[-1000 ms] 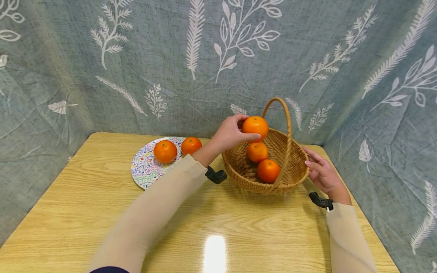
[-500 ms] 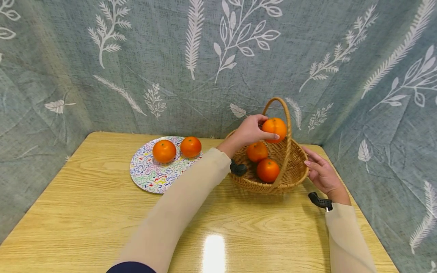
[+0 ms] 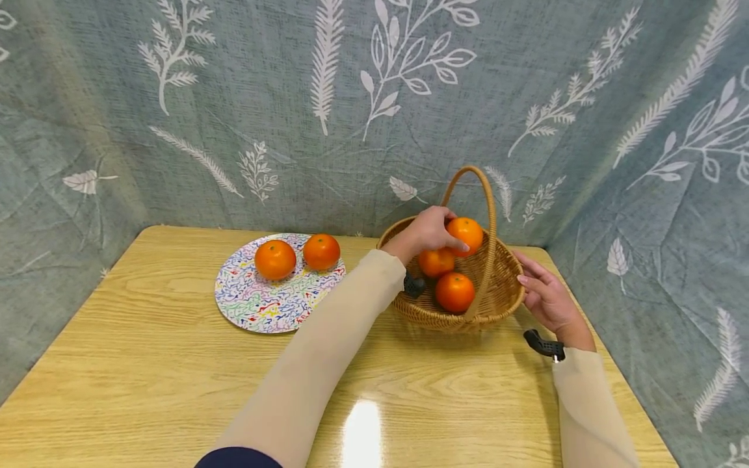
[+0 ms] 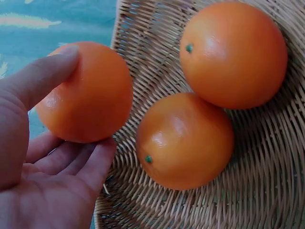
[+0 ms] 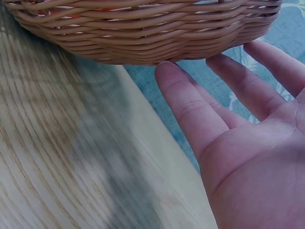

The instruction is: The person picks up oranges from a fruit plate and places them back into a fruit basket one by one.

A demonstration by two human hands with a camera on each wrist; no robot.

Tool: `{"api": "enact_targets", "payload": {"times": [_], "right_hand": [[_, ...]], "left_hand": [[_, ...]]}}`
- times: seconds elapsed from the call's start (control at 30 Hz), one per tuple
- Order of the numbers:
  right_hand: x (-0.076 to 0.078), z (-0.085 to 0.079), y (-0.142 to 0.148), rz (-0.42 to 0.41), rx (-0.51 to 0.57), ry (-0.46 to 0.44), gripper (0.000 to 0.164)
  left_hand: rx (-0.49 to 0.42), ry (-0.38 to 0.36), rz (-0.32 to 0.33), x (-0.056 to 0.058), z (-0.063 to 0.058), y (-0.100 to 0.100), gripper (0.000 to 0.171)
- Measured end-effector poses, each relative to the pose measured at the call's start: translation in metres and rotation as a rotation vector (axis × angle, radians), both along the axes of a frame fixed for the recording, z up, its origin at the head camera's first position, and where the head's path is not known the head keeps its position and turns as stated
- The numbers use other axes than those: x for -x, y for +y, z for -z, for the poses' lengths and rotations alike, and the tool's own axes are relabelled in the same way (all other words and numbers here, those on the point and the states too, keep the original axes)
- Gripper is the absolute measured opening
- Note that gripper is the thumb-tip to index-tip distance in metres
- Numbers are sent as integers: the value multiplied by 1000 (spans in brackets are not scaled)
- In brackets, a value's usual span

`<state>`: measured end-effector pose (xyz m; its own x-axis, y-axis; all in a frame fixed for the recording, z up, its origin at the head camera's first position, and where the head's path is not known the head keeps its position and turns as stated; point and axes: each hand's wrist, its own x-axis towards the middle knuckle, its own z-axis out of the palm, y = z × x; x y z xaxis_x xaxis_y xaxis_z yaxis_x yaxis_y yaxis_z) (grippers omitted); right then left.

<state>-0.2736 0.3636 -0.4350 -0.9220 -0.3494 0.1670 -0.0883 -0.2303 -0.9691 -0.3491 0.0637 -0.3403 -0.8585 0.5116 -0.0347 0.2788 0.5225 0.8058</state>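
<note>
My left hand (image 3: 428, 229) grips an orange (image 3: 466, 235) inside the back of the wicker basket (image 3: 421, 316), left of its arched handle (image 3: 489, 195). Close up in the left wrist view, the thumb lies over this orange and the fingers spread beneath it. Two more oranges rest in the basket: one (image 4: 186, 140) beside the held fruit and another (image 4: 233, 55) touching it. Outside the basket's right side is my right hand (image 3: 550, 298), fingers fairly straight. Its thumb (image 5: 183, 95) and fingertips meet the woven wall in the right wrist view.
Left of the basket lies a round plate (image 3: 246, 300) with colourful squiggles, bearing two oranges, one (image 3: 275, 260) left of the other (image 3: 322, 252). Grey-green leaf-print cloth (image 3: 292, 175) hangs behind and beside the wooden table (image 3: 175, 364).
My left hand has carried the orange rightward over the basket, then lowered it inside, near the back. The right hand has stayed at the basket's right side.
</note>
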Motion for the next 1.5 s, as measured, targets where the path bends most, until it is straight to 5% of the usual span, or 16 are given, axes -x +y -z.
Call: {"api": "enact_targets", "payload": {"times": [0.37, 0.7, 0.93, 1.23, 1.5], "right_hand": [[-1, -2, 1, -7, -5, 24, 56], [-1, 0, -4, 5, -10, -4, 58], [-1, -1, -2, 0, -6, 1, 55], [0, -3, -1, -40, 0, 11, 55], [-1, -4, -2, -22, 2, 0, 55]], "left_hand": [[60, -3, 13, -4, 11, 21, 62], [245, 145, 68, -6, 18, 28, 42], [262, 164, 104, -5, 14, 25, 45], [105, 59, 143, -3, -1, -17, 51], [-12, 93, 53, -13, -4, -67, 42]]}}
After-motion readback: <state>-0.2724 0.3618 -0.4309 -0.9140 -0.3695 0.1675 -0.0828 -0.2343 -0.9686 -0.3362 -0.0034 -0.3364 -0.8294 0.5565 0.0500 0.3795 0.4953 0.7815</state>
